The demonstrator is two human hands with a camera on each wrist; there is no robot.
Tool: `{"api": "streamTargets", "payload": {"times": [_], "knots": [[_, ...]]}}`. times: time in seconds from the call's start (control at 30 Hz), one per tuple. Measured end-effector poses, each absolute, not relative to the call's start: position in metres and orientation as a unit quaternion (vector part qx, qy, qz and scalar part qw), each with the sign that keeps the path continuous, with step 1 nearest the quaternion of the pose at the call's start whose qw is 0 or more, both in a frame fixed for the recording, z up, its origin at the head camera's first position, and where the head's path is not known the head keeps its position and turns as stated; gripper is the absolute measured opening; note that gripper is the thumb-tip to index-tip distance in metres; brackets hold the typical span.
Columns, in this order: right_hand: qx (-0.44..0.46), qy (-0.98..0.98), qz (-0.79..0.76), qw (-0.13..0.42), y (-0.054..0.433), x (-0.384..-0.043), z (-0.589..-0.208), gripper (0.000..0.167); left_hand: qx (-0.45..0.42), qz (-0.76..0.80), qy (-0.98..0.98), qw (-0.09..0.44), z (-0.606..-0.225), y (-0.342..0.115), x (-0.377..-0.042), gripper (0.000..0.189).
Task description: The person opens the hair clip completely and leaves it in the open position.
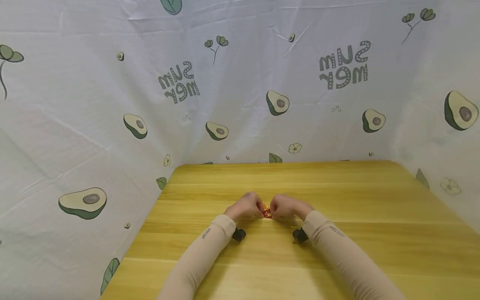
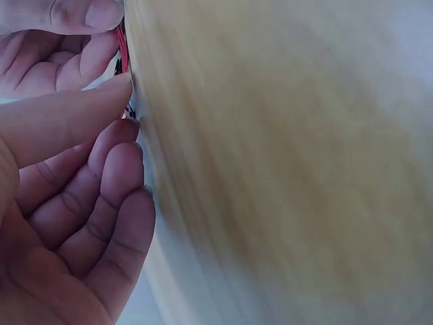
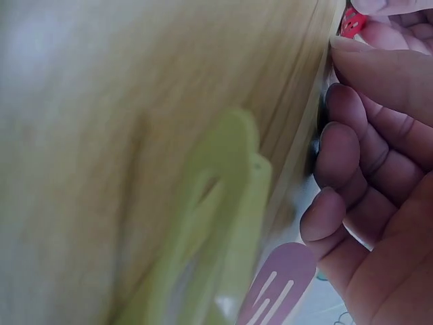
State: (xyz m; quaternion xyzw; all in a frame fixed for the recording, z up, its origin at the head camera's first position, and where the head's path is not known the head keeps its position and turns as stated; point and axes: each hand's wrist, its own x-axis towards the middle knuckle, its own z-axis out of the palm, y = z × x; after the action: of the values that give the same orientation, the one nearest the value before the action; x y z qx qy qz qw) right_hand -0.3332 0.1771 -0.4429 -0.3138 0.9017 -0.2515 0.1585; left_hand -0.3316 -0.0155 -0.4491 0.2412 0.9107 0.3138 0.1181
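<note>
A small red snap hair clip (image 1: 267, 213) lies between my two hands, low over the table, with an orange piece (image 1: 266, 206) just behind it. My left hand (image 1: 248, 206) pinches the red clip from the left with thumb and forefinger; its other fingers curl loosely. From the other side my right hand (image 1: 286, 206) pinches the same clip, which shows as a slotted red end (image 3: 351, 23) at the thumb tip in the right wrist view. Most of the clip is hidden behind the fingers.
Near the right wrist are a yellow-green snap hair clip (image 3: 210, 223) and a mauve one (image 3: 281, 284). The wooden table (image 1: 262, 266) ends at an avocado-print curtain (image 1: 247, 83). Dark camera mounts (image 1: 238, 235) hang under both wrists.
</note>
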Motion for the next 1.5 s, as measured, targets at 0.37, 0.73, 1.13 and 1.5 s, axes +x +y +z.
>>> {"api": "streamTargets", "payload": {"times": [0.37,0.73,1.13,1.5], "knots": [[-0.315,0.904,-0.234,0.168,0.173,-0.332,-0.444,0.025,0.237,0.322,0.907,0.129,-0.45,-0.017,-0.33,0.015],[-0.321,0.9,-0.238,0.176,0.174,-0.331,-0.441,0.023,0.239,0.348,0.896,0.138,-0.449,-0.021,-0.327,0.013],[-0.33,0.885,-0.295,0.146,0.187,-0.329,-0.423,0.012,0.24,0.403,0.872,0.139,-0.436,-0.016,-0.331,0.002],[-0.327,0.87,-0.336,0.152,0.204,-0.327,-0.421,0.013,0.243,0.409,0.868,0.142,-0.43,-0.003,-0.326,0.004]]}}
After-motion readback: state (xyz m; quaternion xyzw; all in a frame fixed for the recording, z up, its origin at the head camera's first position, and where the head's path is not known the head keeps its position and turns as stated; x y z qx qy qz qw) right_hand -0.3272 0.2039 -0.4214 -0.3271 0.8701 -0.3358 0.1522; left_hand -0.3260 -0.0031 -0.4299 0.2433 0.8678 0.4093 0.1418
